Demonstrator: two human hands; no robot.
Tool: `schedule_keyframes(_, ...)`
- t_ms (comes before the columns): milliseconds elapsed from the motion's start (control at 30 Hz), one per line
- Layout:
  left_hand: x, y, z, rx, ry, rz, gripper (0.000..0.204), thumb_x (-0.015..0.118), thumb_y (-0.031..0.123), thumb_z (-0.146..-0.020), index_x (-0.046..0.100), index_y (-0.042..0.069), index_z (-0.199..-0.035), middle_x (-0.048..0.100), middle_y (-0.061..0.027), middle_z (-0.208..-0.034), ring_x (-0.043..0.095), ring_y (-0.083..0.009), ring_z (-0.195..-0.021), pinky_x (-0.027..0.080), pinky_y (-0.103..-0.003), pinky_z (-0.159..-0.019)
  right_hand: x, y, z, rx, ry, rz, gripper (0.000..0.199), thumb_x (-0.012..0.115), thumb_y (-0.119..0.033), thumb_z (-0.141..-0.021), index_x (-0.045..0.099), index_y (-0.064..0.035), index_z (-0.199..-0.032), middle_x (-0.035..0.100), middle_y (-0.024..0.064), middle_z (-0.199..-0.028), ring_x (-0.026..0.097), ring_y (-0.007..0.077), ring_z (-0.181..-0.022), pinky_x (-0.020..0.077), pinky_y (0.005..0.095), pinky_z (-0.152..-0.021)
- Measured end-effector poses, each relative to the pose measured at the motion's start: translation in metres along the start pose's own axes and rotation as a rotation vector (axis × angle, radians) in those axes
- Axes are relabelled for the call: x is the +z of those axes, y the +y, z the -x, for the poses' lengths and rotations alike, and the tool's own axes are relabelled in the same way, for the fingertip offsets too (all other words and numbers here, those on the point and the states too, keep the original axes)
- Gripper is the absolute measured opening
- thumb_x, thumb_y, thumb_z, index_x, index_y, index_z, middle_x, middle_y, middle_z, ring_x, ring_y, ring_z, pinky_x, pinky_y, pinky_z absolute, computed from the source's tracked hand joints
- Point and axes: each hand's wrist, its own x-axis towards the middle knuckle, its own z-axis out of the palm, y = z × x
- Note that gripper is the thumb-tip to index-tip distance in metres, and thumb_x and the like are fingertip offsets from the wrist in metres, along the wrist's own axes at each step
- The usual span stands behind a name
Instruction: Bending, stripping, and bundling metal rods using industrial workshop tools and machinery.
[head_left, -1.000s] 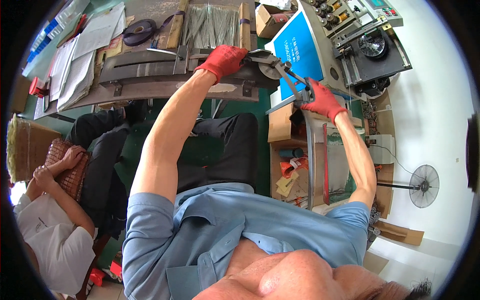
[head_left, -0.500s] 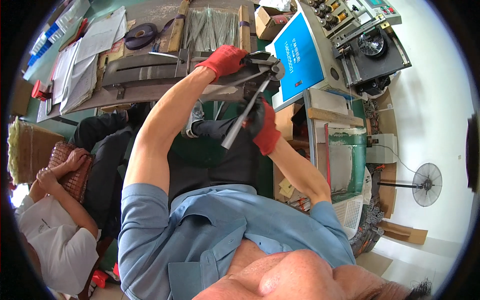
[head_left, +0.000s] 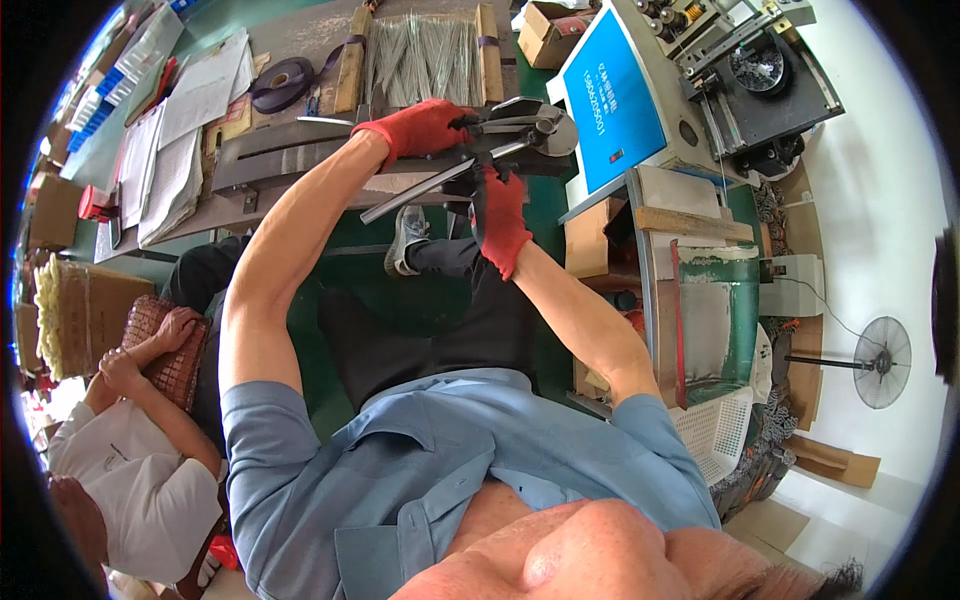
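Note:
My left hand point(head_left: 425, 131), in a red glove with dark fingertips, is closed beside a metal bending device at the bench's front edge. What lies between its fingers is too small to make out. The device has a round metal head point(head_left: 556, 129) and a long steel lever point(head_left: 410, 194) slanting down to the left. My right hand point(head_left: 500, 212), gloved alike, has its dark fingers wrapped round the lever close to the head. Behind my left hand, a bundle of thin metal wires point(head_left: 420, 60) lies between two wooden strips point(head_left: 489, 50).
A blue-fronted machine point(head_left: 615, 105) stands right of the bench. Papers point(head_left: 165, 150) and a roll of dark strap point(head_left: 282, 84) lie at left. A seated person point(head_left: 140, 440) holds a woven brown bag point(head_left: 165, 335) at my left. A fan point(head_left: 880, 362) stands far right.
The lever has swung clockwise, its free end now further left and up. My right hand moved with it, away from me and leftward. My left hand shifted slightly left.

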Motion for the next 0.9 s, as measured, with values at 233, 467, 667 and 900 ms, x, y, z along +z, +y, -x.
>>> schedule_keyframes(233, -0.013, 0.003, -0.013, -0.036, -0.130, -0.147, 0.042, 0.057, 0.016, -0.084, 0.060, 0.008, -0.125, 0.064, -0.0209, -0.112, 0.059, -0.0378, -0.104, 0.046, -0.041, -0.092, 0.017, -0.010, -0.018, -0.018, -0.151, 0.010, 0.025, 0.053, -0.028, -0.095, 0.060, -0.0053, -0.102, 0.064, 0.0038, -0.078, 0.061, 0.0155, -0.057, 0.0484, 0.0315, -0.047)
schedule_keyframes(467, -0.012, 0.017, -0.011, -0.063, -0.154, -0.211, 0.044, 0.058, 0.021, -0.087, 0.056, 0.010, -0.130, 0.060, -0.0207, -0.118, 0.055, -0.0377, -0.112, 0.042, -0.043, -0.099, 0.008, 0.005, -0.026, -0.076, -0.155, -0.012, 0.032, 0.057, -0.036, -0.093, 0.060, -0.0069, -0.107, 0.063, 0.0043, -0.089, 0.061, 0.0123, -0.072, 0.0490, 0.0312, -0.059)
schedule_keyframes(667, 0.011, 0.023, 0.005, 0.024, 0.077, -0.156, 0.031, 0.061, 0.023, -0.084, 0.062, 0.004, -0.107, 0.064, -0.0229, -0.093, 0.060, -0.0418, -0.090, 0.047, -0.047, -0.079, -0.048, 0.020, -0.013, -0.475, -0.331, 0.331, 0.041, 0.057, -0.035, -0.091, 0.058, -0.0074, -0.121, 0.063, 0.0048, -0.103, 0.061, 0.0153, -0.083, 0.0502, 0.0314, -0.068)
schedule_keyframes(900, 0.020, 0.070, 0.061, -0.122, 0.393, 0.298, 0.041, 0.069, 0.021, -0.080, 0.060, 0.004, -0.116, 0.067, -0.0196, -0.097, 0.065, -0.0321, -0.086, 0.051, -0.040, -0.078, -0.093, -0.042, 0.039, 0.119, -0.217, 0.084, 0.039, 0.051, -0.036, -0.093, 0.061, -0.0099, -0.120, 0.062, 0.0040, -0.110, 0.059, 0.0176, -0.098, 0.0486, 0.0301, -0.079)
